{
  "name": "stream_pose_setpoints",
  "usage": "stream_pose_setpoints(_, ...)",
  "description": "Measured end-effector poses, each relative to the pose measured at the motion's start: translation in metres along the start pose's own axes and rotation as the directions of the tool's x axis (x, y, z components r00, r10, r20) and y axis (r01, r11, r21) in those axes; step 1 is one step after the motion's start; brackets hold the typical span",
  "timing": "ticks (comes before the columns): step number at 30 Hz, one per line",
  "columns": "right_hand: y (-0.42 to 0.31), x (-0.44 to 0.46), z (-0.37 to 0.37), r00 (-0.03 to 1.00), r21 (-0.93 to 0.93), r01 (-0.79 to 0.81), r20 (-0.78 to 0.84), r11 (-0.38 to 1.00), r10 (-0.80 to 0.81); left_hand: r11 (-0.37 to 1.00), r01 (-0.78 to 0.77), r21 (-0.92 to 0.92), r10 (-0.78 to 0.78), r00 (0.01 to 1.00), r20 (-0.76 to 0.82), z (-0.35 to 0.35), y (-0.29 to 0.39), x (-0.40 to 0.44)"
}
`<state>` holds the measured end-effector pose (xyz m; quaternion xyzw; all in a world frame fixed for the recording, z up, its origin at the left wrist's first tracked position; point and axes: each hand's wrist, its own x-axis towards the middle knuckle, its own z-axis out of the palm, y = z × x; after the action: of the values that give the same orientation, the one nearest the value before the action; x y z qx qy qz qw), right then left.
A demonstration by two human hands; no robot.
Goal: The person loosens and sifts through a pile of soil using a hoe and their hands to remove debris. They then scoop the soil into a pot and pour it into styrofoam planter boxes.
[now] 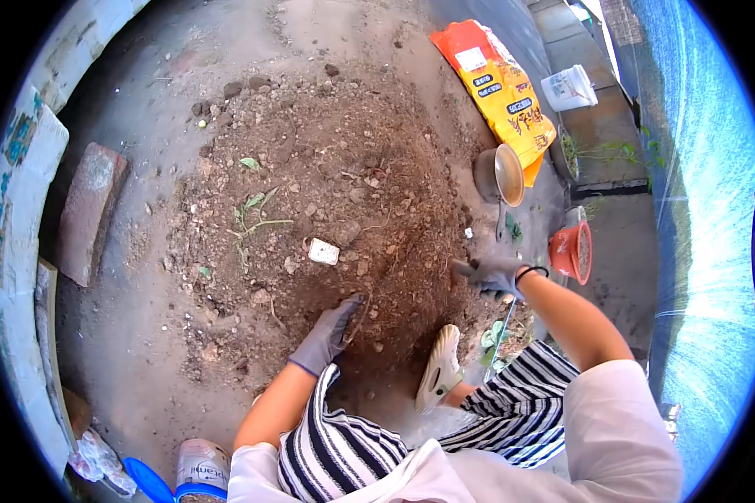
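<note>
The mound of brown soil (394,201) spread across the ground in front of the person, crumbly and uneven, its finer, darker earth mixed with rough clods and thread-like roots. A small, pale rectangular block (324,251) lay on it, beside a limp green sprig (256,223). The left hand (334,334), in a grey fabric glove, reached into the soil's near edge with its fingers bent; whether it grasped any earth could not be told. The right hand (493,277), gloved alike, hung at the mound's right side, fingers partly curled, its grip unclear. Near the soil's edge stood a pale, perforated clog (441,369). Farther right were a round metal saucepan (497,176), a glossy orange-and-yellow plastic sack (499,96) and a tapered red pot (569,251). A rough, oblong brick (92,214) lay at left.
</note>
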<state>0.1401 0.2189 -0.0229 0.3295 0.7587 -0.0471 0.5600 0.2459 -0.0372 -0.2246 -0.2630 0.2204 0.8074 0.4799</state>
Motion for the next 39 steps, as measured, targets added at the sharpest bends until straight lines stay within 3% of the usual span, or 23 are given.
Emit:
stream_pose_setpoints(4,-0.004,-0.015,0.021,0.997,-0.019,0.071,-0.005,0.997,-0.071,0.985,0.065,-0.161,-0.037,0.984,0.173,0.012,0.005,0.009)
stream_pose_setpoints(7,0.011,-0.021,0.022,0.989,0.152,0.137,-0.074,0.979,-0.127,0.993,0.081,-0.083,-0.079,0.997,0.023,0.019,0.009,0.019)
stream_pose_setpoints(9,0.022,-0.026,0.014,0.984,0.168,0.156,-0.117,0.973,-0.138,0.999,-0.01,0.053,0.008,0.999,0.031,0.039,0.032,0.006)
stream_pose_setpoints(13,0.027,-0.055,-0.003,0.963,0.214,0.205,-0.221,0.955,-0.157,0.998,-0.014,0.056,0.005,0.99,0.144,0.08,0.069,0.012)
stream_pose_setpoints(15,0.023,-0.07,-0.014,0.935,0.161,0.202,-0.326,0.966,-0.141,0.969,-0.235,0.076,0.212,0.949,0.232,0.104,0.08,0.003)
stream_pose_setpoints(16,0.03,-0.069,-0.015,0.933,0.168,0.212,-0.33,0.963,-0.147,0.967,-0.24,0.088,0.215,0.949,0.233,0.108,0.083,0.003)
stream_pose_setpoints(18,0.043,-0.068,-0.017,0.75,-0.163,0.268,-0.584,0.949,-0.312,0.966,-0.228,0.119,0.181,0.932,0.314,0.113,0.089,0.002)
stream_pose_setpoints(20,0.052,-0.073,-0.014,0.686,-0.202,0.278,-0.643,0.939,-0.341,0.927,-0.307,0.216,0.238,0.925,0.295,0.12,0.095,-0.004)
stream_pose_setpoints(22,0.06,-0.075,-0.009,0.347,-0.397,0.36,-0.783,0.844,-0.516,0.873,-0.371,0.317,0.29,0.917,0.275,0.132,0.105,-0.022)
stream_pose_setpoints(23,0.069,-0.056,-0.014,0.301,-0.286,0.574,-0.797,0.768,-0.523,0.847,-0.283,0.45,0.231,0.958,0.168,0.142,0.113,-0.037)
stream_pose_setpoints(24,0.073,-0.056,-0.017,0.299,-0.274,0.589,-0.799,0.76,-0.521,0.805,-0.177,0.566,0.183,0.982,0.047,0.149,0.118,-0.046)
stream_pose_setpoints(25,0.076,-0.059,-0.019,0.199,-0.324,0.595,-0.827,0.735,-0.525,0.796,-0.17,0.58,0.186,0.982,0.032,0.149,0.118,-0.047)
stream_pose_setpoints(26,0.08,-0.058,-0.021,0.096,-0.371,0.594,-0.848,0.713,-0.521,0.683,-0.183,0.707,0.217,0.975,0.044,0.147,0.119,-0.048)
stream_pose_setpoints(27,0.084,-0.047,-0.025,-0.041,-0.435,0.692,-0.821,0.576,-0.569,0.551,-0.188,0.813,0.241,0.969,0.06,0.149,0.12,-0.051)
stream_pose_setpoints(28,0.091,-0.04,-0.028,-0.043,-0.421,0.708,-0.827,0.567,-0.56,0.538,-0.175,0.825,0.244,0.969,0.046,0.151,0.12,-0.059)
stream_pose_setpoints(30,0.1,-0.03,-0.032,0.389,0.025,0.765,-0.814,0.643,-0.431,0.034,-0.365,0.93,0.355,0.874,0.33,0.156,0.121,-0.083)
stream_pose_setpoints(31,0.106,-0.023,-0.036,0.405,0.099,0.816,-0.801,0.57,-0.441,-0.237,-0.146,0.96,0.479,0.843,0.246,0.158,0.117,-0.097)
stream_pose_setpoints(32,0.112,-0.019,-0.036,0.407,0.114,0.824,-0.8,0.555,-0.44,-0.251,-0.128,0.959,0.477,0.846,0.237,0.156,0.117,-0.107)
stream_pose_setpoints(34,0.125,-0.017,-0.036,0.435,0.348,0.897,-0.809,0.273,-0.397,-0.323,0.09,0.942,0.462,0.884,0.074,0.147,0.124,-0.123)
stream_pose_setpoints(35,0.138,-0.016,-0.036,0.493,0.4,0.864,-0.795,0.305,-0.354,-0.332,0.107,0.937,0.461,0.885,0.062,0.134,0.126,-0.127)
stream_pose_setpoints(37,0.163,-0.014,-0.027,0.544,0.402,0.764,-0.822,0.505,-0.17,-0.276,0.349,0.896,0.532,0.832,-0.16,0.092,0.129,-0.129)
stream_pose_setpoints(38,0.195,0.018,-0.018,0.427,0.273,0.805,-0.883,0.527,-0.194,-0.274,0.371,0.888,0.536,0.825,-0.179,0.069,0.13,-0.129)
stream_pose_setpoints(39,0.207,0.01,-0.006,0.406,0.265,0.794,-0.901,0.548,-0.153,-0.15,0.324,0.934,0.589,0.788,-0.178,0.044,0.129,-0.13)
